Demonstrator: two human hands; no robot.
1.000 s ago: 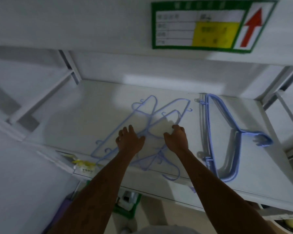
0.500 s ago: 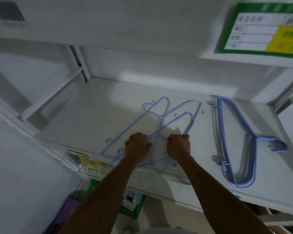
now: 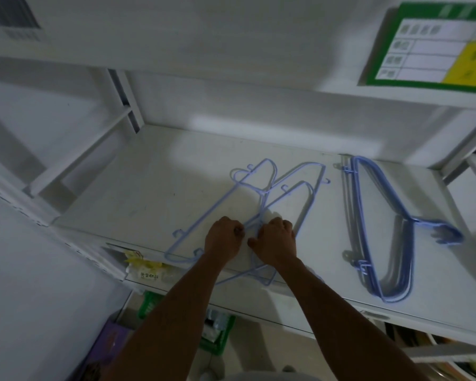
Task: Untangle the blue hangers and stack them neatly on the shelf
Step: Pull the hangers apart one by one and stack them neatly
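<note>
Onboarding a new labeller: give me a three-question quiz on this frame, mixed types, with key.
1. True or false: the stack lies to the right of the tangle on the shelf.
2. Multiple choice: where are the left hand and right hand?
A. both on the stack
B. both on the tangle
C. one on each pile
3. Fill in: the sign on the upper shelf edge has a ____ border.

Key: 1 true; 2 B; 3 green.
</note>
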